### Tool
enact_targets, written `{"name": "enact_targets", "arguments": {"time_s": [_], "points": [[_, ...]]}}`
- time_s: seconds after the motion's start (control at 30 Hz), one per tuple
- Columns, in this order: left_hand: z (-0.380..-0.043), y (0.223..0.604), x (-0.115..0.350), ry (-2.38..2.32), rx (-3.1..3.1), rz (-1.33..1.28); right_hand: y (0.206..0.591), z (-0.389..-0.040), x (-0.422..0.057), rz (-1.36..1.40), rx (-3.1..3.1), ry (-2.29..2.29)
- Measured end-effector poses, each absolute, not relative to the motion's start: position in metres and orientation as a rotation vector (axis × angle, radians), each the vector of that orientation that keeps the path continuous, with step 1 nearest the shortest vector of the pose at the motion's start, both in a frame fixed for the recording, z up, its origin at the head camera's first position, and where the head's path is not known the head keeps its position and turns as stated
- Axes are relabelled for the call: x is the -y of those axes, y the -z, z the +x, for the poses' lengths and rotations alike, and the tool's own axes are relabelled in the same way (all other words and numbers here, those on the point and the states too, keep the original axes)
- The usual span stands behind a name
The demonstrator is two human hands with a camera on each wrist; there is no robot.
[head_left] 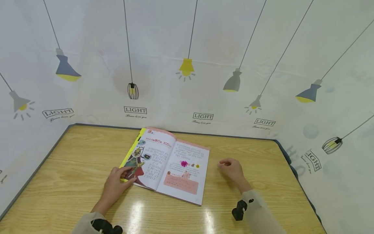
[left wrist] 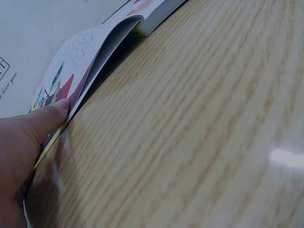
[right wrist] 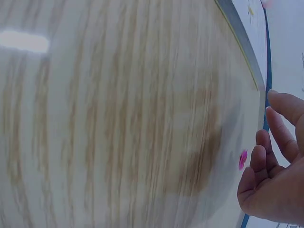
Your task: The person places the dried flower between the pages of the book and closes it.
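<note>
Left hand [head_left: 115, 184]: holds the open book [head_left: 167, 164] at its lower left corner, thumb [left wrist: 53, 114] on the page. Right hand [head_left: 232, 169]: to the right of the book, apart from it, fingers loosely bent, gripping nothing visible. Book lies on the wooden table [head_left: 187, 216]. Right wrist view: small pink spot [right wrist: 242, 159] beside the right fingers, too blurred to identify; perhaps a flower.

Fine print [head_left: 153, 159] in book [head_left: 166, 165] illegible
</note>
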State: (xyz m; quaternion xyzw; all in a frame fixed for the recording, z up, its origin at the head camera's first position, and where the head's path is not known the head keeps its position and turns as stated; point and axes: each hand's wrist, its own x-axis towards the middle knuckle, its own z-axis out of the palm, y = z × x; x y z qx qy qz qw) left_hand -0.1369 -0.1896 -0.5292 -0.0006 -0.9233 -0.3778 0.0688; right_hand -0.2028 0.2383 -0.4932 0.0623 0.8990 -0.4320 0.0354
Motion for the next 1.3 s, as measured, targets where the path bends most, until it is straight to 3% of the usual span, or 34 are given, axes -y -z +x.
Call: {"name": "enact_targets", "arguments": {"time_s": [0.57,1.3], "points": [[-0.138,0.534,0.188,1.148,2.751,-0.024,0.504,-0.215,-0.283,0.324,-2.742,1.384],[-0.136,0.535,0.190,1.127,2.739,-0.014,0.505,-0.217,-0.278,0.430,-2.755,1.454]]}}
